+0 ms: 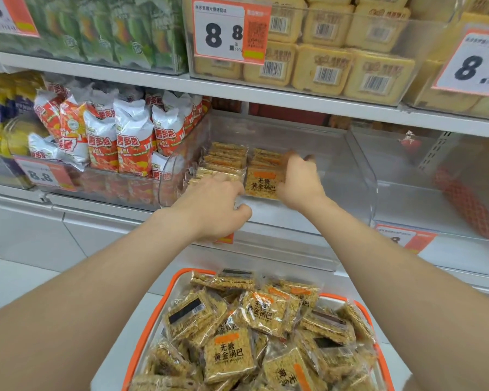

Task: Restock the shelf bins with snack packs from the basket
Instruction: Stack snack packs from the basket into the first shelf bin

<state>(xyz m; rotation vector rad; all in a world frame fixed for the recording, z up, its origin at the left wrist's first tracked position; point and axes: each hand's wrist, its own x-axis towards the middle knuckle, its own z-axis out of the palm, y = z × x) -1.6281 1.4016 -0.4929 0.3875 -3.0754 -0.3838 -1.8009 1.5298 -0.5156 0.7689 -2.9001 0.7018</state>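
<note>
A clear plastic shelf bin [359, 176] on the middle shelf holds two rows of golden rice-crisp snack packs [226, 159] standing on edge at its left side. My right hand [299, 182] grips the front pack [261, 183] of the right row by its right edge. At the bin's front lip, my left hand [218, 204] rests against the front of the left row, fingers curled, with nothing clearly held in it. Below, an orange-rimmed basket [181, 280] is heaped with several of the same packs [229, 354].
Left of the bin stands a bin of red-and-white chip bags [116, 139]. The shelf above carries yellow boxed snacks [322, 66] and an 8.8 price tag [226, 32]. To the right another clear bin [435, 176] holds a red mesh-patterned item [469, 204].
</note>
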